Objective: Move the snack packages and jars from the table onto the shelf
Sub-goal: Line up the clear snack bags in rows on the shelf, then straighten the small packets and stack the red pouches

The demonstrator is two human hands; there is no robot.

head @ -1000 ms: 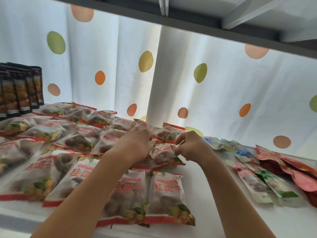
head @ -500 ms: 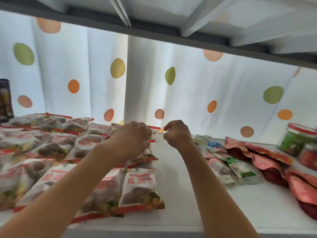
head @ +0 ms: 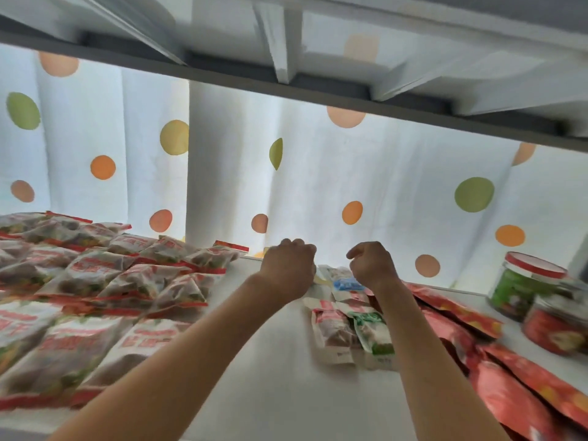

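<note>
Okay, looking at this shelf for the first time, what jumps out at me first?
Two bare arms reach in from below, the left hand and right hand curled at the back of the white shelf. Red-trimmed snack bags blanket its left side; red pouches and red-lidded jars sit right.

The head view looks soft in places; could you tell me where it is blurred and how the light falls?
Head view: lit from behind through the dotted curtain, so it glows pale; motion blur smears the snack bags at left, the red pouches and the jars at right; both hands read fairly sharp; wide-angle bending tilts the shelf beam above.
</note>
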